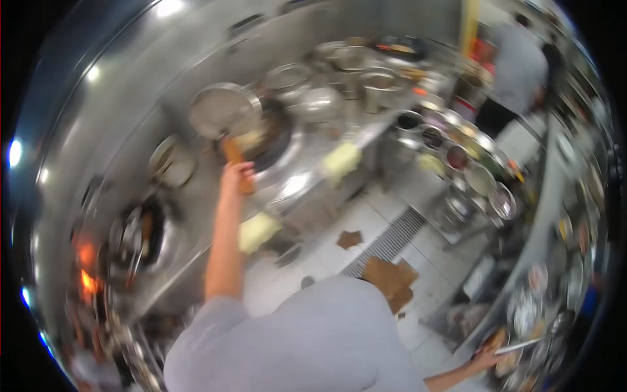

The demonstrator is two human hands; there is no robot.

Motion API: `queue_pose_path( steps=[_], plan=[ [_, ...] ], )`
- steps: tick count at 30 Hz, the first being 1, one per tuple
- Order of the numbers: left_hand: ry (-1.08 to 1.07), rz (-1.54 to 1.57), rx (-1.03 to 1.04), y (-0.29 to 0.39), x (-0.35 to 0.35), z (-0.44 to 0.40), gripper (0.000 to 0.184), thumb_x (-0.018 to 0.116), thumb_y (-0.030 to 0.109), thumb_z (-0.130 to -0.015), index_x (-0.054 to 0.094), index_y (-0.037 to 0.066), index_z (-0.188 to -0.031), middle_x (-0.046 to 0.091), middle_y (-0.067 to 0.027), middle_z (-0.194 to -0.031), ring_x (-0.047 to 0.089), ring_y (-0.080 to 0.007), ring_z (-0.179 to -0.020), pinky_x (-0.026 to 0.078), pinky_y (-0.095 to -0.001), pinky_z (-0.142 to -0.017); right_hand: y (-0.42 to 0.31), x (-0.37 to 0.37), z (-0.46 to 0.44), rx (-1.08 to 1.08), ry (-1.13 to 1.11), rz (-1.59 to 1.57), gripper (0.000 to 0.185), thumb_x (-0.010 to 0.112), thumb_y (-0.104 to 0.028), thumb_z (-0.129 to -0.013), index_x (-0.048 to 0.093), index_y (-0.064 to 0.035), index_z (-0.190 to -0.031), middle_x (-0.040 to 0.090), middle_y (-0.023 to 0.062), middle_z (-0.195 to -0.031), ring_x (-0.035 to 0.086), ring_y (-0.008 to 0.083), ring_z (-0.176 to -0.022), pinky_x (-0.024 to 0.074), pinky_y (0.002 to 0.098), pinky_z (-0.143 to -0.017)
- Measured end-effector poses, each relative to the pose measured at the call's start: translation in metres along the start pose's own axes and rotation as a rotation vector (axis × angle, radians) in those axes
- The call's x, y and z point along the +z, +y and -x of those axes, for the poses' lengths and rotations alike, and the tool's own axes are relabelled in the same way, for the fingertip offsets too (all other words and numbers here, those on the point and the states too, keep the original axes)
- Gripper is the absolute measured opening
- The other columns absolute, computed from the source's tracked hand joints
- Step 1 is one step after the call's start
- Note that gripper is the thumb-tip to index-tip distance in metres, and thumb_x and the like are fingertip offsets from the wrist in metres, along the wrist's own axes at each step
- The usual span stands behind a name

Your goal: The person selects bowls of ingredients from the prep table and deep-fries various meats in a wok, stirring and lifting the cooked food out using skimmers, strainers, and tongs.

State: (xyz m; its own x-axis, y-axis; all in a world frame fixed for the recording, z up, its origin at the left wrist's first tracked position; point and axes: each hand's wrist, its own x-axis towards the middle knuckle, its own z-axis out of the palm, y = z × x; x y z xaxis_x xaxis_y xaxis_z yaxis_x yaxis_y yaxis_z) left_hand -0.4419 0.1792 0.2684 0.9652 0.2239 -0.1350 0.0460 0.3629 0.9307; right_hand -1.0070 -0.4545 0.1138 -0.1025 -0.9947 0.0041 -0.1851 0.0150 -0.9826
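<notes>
My left hand (240,172) is stretched forward, its fingers wrapped round the wooden handle of a wide round strainer (224,110). The strainer's pan is raised over the edge of a dark wok (274,140), where something pale shows, blurred. Far to the right, my right hand (486,359) is closed on the metal handle of a ladle (560,323). The ladle's bowl lies over the crowded right-hand counter, among bowls and food. Motion blur hides the finer detail of both hands.
Metal pots (381,88) crowd the stove's back. Several seasoning bowls (455,157) stand ahead. Flames (89,282) burn at left near another wok (145,235). Cardboard (390,279) and a drain grate (392,238) are on the floor. A co-worker (516,65) stands at far right.
</notes>
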Motion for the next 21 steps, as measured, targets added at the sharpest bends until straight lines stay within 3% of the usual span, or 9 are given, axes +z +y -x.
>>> queue_pose_path(
  steps=[1,3,5,7,9,12,15,17,21],
  plan=[
    [0.056,-0.064,0.052,0.005,-0.019,-0.010,0.038,0.051,0.000,-0.085,0.036,0.008,-0.118,0.057,-0.0129,-0.081,0.053,-0.0150,-0.056,0.048,-0.0290,-0.043,-0.006,0.037,0.022,-0.051,0.028,-0.113,0.066,0.060,-0.021,-0.092,0.024,-0.0156,-0.147,0.053,0.0073,-0.068,0.033,0.0085,-0.037,0.0257,0.0231,-0.029],
    [0.128,-0.108,0.097,0.024,-0.042,0.002,0.040,0.050,0.000,-0.084,0.035,0.008,-0.120,0.055,-0.0117,-0.080,0.052,-0.0149,-0.055,0.048,-0.0287,-0.043,-0.048,0.087,0.092,-0.049,-0.175,-0.094,0.065,0.058,-0.016,-0.092,0.024,-0.0174,-0.147,0.051,0.0051,-0.066,0.034,0.0086,-0.038,0.0288,0.0245,-0.030],
    [0.162,-0.150,0.130,0.040,-0.077,-0.006,0.041,0.048,-0.001,-0.084,0.035,0.009,-0.122,0.053,-0.0104,-0.079,0.052,-0.0148,-0.053,0.047,-0.0284,-0.042,-0.080,0.139,0.145,-0.070,-0.456,-0.122,0.067,0.053,-0.008,-0.093,0.018,-0.0182,-0.149,0.051,0.0037,-0.075,0.036,0.0079,-0.041,0.0312,0.0228,-0.033],
    [0.224,-0.410,0.172,0.050,-0.126,-0.026,0.049,0.047,-0.001,-0.084,0.032,0.010,-0.129,0.050,-0.0080,-0.077,0.051,-0.0147,-0.051,0.046,-0.0287,-0.039,-0.128,0.200,0.219,-0.054,-0.639,-0.345,0.068,0.051,-0.006,-0.092,0.016,-0.0193,-0.149,0.047,0.0005,-0.072,0.035,0.0064,-0.040,0.0307,0.0216,-0.032],
    [0.238,-0.451,0.140,0.069,-0.152,-0.034,0.052,0.046,0.000,-0.084,0.030,0.011,-0.132,0.050,-0.0078,-0.078,0.050,-0.0147,-0.050,0.045,-0.0290,-0.038,-0.166,0.251,0.275,0.156,-0.924,-0.258,0.065,0.049,-0.007,-0.093,0.018,-0.0202,-0.148,0.043,-0.0019,-0.069,0.033,0.0046,-0.040,0.0296,0.0201,-0.031],
    [0.223,-0.537,0.086,0.082,-0.184,-0.058,0.058,0.045,0.001,-0.084,0.028,0.013,-0.138,0.050,-0.0076,-0.075,0.050,-0.0151,-0.048,0.045,-0.0302,-0.040,-0.214,0.328,0.361,0.109,-1.386,-0.319,0.059,0.048,-0.006,-0.092,0.024,-0.0125,-0.146,0.039,-0.0034,-0.065,0.031,0.0022,-0.040,0.0284,0.0182,-0.030],
    [0.177,-0.657,0.061,0.084,-0.207,-0.096,0.059,0.043,0.003,-0.084,0.030,0.014,-0.140,0.052,-0.0085,-0.070,0.051,-0.0170,-0.047,0.046,-0.0328,-0.043,-0.235,0.412,0.441,0.280,-1.765,-0.312,0.058,0.050,-0.006,-0.092,0.026,-0.0129,-0.145,0.043,-0.0024,-0.068,0.035,0.0026,-0.044,0.0284,0.0191,-0.034],
    [0.159,-0.734,0.055,0.082,-0.213,-0.117,0.058,0.042,0.003,-0.084,0.032,0.014,-0.140,0.054,-0.0094,-0.067,0.052,-0.0183,-0.047,0.046,-0.0346,-0.044,-0.221,0.482,0.496,0.250,-1.851,-0.183,0.061,0.054,-0.008,-0.090,0.026,-0.0126,-0.145,0.046,-0.0008,-0.070,0.038,0.0052,-0.046,0.0296,0.0218,-0.036],
    [0.130,-1.027,0.094,0.073,-0.227,-0.142,0.058,0.041,0.003,-0.084,0.036,0.014,-0.140,0.061,-0.0145,-0.073,0.056,-0.0230,-0.050,0.047,-0.0380,-0.047,-0.202,0.566,0.618,-0.105,-1.771,0.189,0.068,0.058,-0.011,-0.088,0.022,-0.0094,-0.146,0.050,0.0031,-0.069,0.042,0.0105,-0.046,0.0322,0.0272,-0.036]
  ],
)
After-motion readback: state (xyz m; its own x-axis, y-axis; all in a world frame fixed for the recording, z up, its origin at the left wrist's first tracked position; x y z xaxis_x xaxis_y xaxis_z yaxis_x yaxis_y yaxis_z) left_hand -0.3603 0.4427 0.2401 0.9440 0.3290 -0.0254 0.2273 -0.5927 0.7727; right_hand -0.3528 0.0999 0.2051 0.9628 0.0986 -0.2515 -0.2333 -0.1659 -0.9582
